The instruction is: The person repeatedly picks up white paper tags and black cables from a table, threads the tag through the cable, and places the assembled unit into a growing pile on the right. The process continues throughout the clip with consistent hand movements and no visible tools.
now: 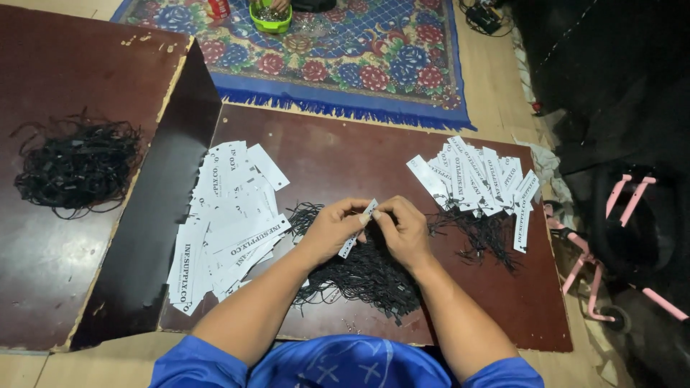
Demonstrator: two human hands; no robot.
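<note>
My left hand (333, 228) and my right hand (402, 230) meet over the middle of a dark brown board (345, 154), both pinching one narrow white paper tag (357, 230). Under and in front of the hands lies a heap of black strings (366, 276). A loose pile of white printed tags (226, 223) lies left of my left hand. At the right, a fanned stack of white tags with black strings attached (478, 179) rests on the board.
A second dark board (65, 65) at the left carries a tangle of black strings (77, 164). Beyond lies a blue floral rug (345, 57) with a green bowl (271, 17). A pink-framed object (618, 230) stands at the right.
</note>
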